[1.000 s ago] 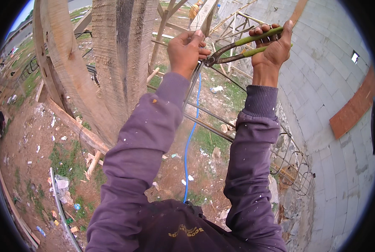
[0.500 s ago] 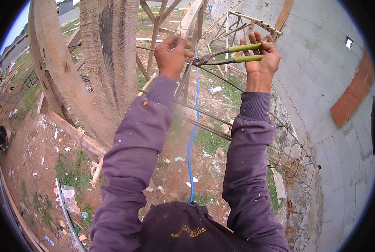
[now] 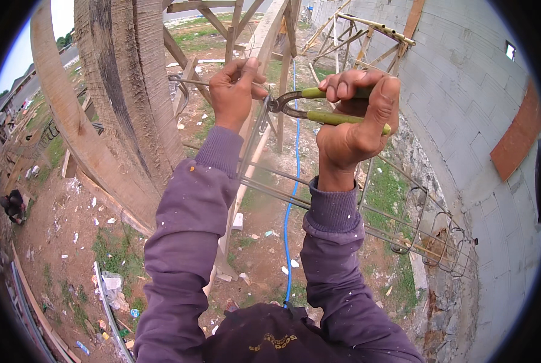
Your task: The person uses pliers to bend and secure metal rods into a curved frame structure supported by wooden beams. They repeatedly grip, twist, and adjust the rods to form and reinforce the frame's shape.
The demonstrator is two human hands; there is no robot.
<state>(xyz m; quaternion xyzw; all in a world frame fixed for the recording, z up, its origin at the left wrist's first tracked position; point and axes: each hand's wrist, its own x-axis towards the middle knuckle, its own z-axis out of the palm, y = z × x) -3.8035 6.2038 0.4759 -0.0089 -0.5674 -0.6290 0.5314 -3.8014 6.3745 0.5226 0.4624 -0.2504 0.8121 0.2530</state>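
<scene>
My right hand (image 3: 358,124) is wrapped round the green handles of a pair of pincers (image 3: 319,117). Their dark jaws close in on a joint of the steel rebar cage (image 3: 273,187), just right of my left fingers. My left hand (image 3: 233,94) is closed beside the jaws, thumb and fingers pressed together at the cage's top; what lies between them is hidden. A steel rod with a hooked end (image 3: 180,80) runs out to the left from behind that hand. The cage's long bars slope down to the right beneath my right forearm, with bent stirrups (image 3: 411,221) along them.
Rough timber boards (image 3: 122,78) stand close on the left. A grey block wall (image 3: 464,103) rises on the right. A blue hose (image 3: 287,230) crosses the littered ground below. Wooden bracing stands ahead, and another person (image 3: 13,206) is low at far left.
My right hand has closed from loose, spread fingers to a firm grip on the handles and turned over. The pincers have shifted slightly left and down; my view has moved a little.
</scene>
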